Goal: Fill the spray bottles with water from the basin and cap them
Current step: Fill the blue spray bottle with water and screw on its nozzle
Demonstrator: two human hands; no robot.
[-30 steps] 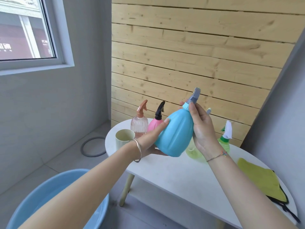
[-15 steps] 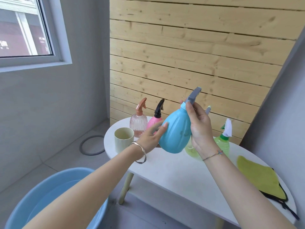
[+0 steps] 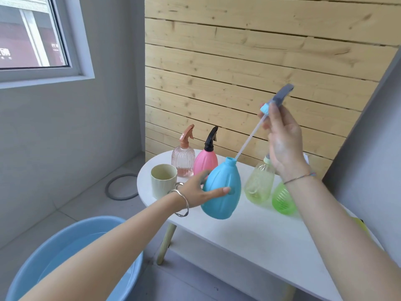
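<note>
The blue bottle is held tilted at the near edge of the desk, with its open neck turned up and to the right. Whether its base touches the desk cannot be told. It is gripped on its left flank by the left hand, the thumb laid across the front and the fingers wrapped behind. The spray head is off the bottle and is pinched at its collar by the right hand, which is held high, above and to the right of the neck.

Between the two runs the dip tube, and the coming move is judged to turn on it. Its long axis slants from the neck up and rightward to the head, and its lower end is not yet clear of the neck. The head would therefore need to be drawn out along that slant rather than straight up, or the tube may be bent against the rim.

The water is to be taken from the basin, which stands on the floor, low and to the left. The bottle is thus held by the hand nearer to it.

Behind the blue bottle, a cup, a clear pink bottle and a pink bottle are set on the desk, both bottles capped. To the right a yellow bottle and a green bottle are seen, their tops largely hidden by the right hand and forearm.
</note>
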